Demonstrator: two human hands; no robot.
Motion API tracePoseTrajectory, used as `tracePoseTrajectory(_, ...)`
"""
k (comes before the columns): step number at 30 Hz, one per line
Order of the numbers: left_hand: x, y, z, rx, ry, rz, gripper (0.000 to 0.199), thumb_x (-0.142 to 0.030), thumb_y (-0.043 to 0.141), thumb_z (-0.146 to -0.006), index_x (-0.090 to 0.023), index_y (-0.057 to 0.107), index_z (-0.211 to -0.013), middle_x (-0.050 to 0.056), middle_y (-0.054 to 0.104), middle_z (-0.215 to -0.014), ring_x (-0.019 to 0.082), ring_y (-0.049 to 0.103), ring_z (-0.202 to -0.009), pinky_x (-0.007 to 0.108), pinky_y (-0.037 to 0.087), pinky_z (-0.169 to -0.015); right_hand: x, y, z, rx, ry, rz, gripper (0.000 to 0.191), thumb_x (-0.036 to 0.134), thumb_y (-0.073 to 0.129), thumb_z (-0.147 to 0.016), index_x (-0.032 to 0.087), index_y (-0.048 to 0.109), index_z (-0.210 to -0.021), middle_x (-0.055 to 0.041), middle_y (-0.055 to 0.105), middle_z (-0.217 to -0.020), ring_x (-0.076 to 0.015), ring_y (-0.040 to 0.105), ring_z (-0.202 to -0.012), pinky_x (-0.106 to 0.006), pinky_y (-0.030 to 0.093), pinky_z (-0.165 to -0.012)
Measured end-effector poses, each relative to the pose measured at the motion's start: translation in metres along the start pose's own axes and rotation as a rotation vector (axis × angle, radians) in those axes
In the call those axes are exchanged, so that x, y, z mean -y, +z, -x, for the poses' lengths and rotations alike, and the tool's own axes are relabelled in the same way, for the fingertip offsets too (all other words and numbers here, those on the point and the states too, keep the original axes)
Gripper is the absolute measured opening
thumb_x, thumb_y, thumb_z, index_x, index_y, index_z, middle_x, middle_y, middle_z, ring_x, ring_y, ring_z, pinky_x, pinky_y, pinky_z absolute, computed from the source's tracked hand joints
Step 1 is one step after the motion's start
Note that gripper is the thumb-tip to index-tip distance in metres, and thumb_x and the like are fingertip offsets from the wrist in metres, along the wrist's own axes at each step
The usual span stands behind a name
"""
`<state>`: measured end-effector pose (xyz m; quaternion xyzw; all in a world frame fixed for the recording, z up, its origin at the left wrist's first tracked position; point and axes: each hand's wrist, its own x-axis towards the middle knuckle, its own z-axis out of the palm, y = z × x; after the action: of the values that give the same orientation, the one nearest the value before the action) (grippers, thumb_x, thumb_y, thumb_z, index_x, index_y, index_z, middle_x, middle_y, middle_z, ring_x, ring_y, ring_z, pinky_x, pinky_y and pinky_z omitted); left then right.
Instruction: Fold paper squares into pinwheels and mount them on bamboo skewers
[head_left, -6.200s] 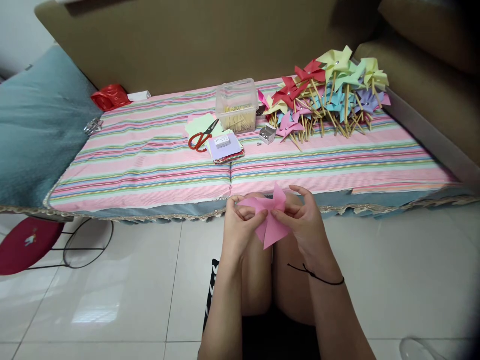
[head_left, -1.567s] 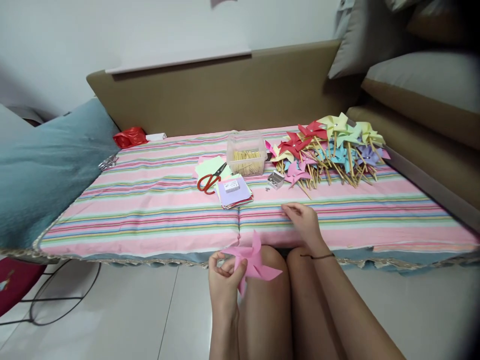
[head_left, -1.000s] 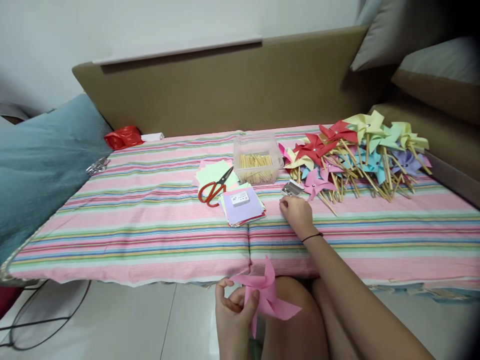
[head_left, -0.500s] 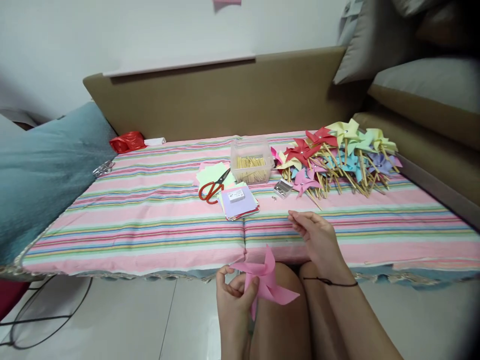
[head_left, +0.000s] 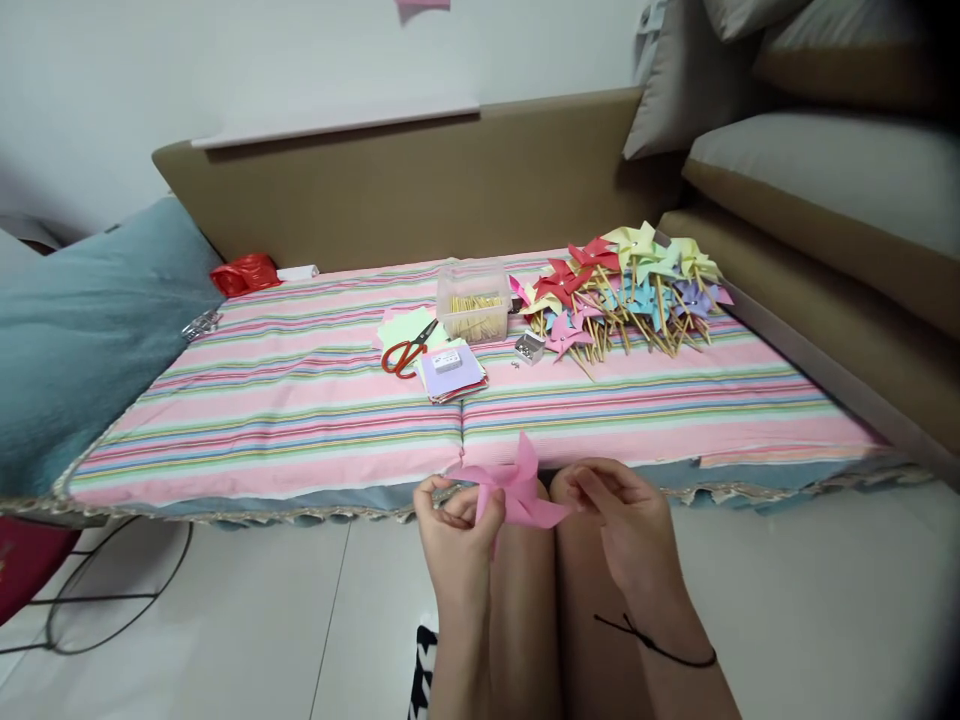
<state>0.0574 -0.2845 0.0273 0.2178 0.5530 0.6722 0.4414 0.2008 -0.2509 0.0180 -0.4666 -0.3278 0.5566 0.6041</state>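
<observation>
A pink paper pinwheel with folded blades is pinched in my left hand, above my knees. My right hand is beside the pinwheel's right blade, its thumb and fingertips pressed together; whatever they hold is too small to make out. Beyond, on the striped cloth, stands a small open box of metal pins, with a few loose pins in front of it. A clear container of wooden sticks is left of that box.
Red-handled scissors lie on coloured paper squares, which carry a small white box. Finished pinwheels are heaped at the right. A red bag lies at the far left.
My right hand has come down and toward the pinwheel, now beside its right blade. The view has shifted, so the cloth and items appear higher and further left.
</observation>
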Motion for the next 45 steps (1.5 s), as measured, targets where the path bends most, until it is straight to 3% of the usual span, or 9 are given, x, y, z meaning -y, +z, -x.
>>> tracePoseTrajectory(3,-0.003,0.004,0.008,-0.002,0.052,-0.037,0.054,-0.018,0.077,-0.069,-0.026,0.031,-0.094,-0.004,0.072,-0.066,0.009,0.06,-0.049,0.016,0.041,-0.052,0.014,-0.004,0.015,0.064,-0.085,0.098,0.012,0.031,0.08,-0.072,0.023,0.075,-0.078,-0.0022,0.071,-0.068,-0.0168,0.064,-0.061,-0.03,0.053,-0.056)
tracePoseTrajectory(8,-0.007,0.01,0.019,0.007,0.073,-0.075,0.054,-0.016,0.076,-0.071,-0.027,0.029,-0.097,-0.003,0.073,-0.068,0.01,0.063,-0.052,0.016,0.04,-0.051,0.018,0.009,0.032,0.292,-0.208,0.204,0.004,0.023,0.072,-0.081,0.027,0.074,-0.08,-0.0008,0.07,-0.076,-0.0166,0.065,-0.068,-0.03,0.052,-0.06)
tracePoseTrajectory(16,-0.016,0.008,0.026,0.048,0.055,-0.033,0.057,-0.015,0.077,-0.068,-0.026,0.029,-0.096,-0.005,0.073,-0.066,0.009,0.063,-0.052,0.015,0.042,-0.051,0.009,0.014,0.033,0.248,-0.375,0.335,0.016,0.015,0.074,-0.078,0.03,0.075,-0.074,0.0,0.071,-0.085,-0.0193,0.065,-0.086,-0.033,0.053,-0.077)
tracePoseTrajectory(23,-0.02,0.01,0.032,0.12,0.052,-0.01,0.056,-0.012,0.076,-0.068,-0.026,0.03,-0.097,-0.002,0.076,-0.073,0.01,0.066,-0.055,0.017,0.046,-0.053,0.006,0.011,0.036,0.242,-0.354,0.249,0.018,0.014,0.075,-0.078,0.032,0.077,-0.077,-0.001,0.068,-0.092,-0.0184,0.063,-0.093,-0.032,0.053,-0.081)
tracePoseTrajectory(35,-0.018,0.01,0.033,0.145,0.115,0.021,0.056,-0.011,0.078,-0.069,-0.026,0.032,-0.098,-0.002,0.076,-0.073,0.006,0.061,-0.048,0.013,0.042,-0.048,0.013,0.012,0.04,0.236,-0.357,0.258,0.017,0.011,0.072,-0.079,0.028,0.076,-0.075,0.0005,0.068,-0.093,-0.0151,0.063,-0.094,-0.029,0.051,-0.084)
tracePoseTrajectory(45,-0.014,0.009,0.031,0.149,0.15,0.022,0.054,-0.012,0.078,-0.07,-0.026,0.034,-0.098,-0.002,0.077,-0.074,0.006,0.062,-0.048,0.013,0.042,-0.047,0.013,0.012,0.04,0.236,-0.337,0.272,0.013,0.014,0.072,-0.08,0.027,0.074,-0.077,-0.0006,0.067,-0.095,-0.0171,0.061,-0.097,-0.032,0.05,-0.083)
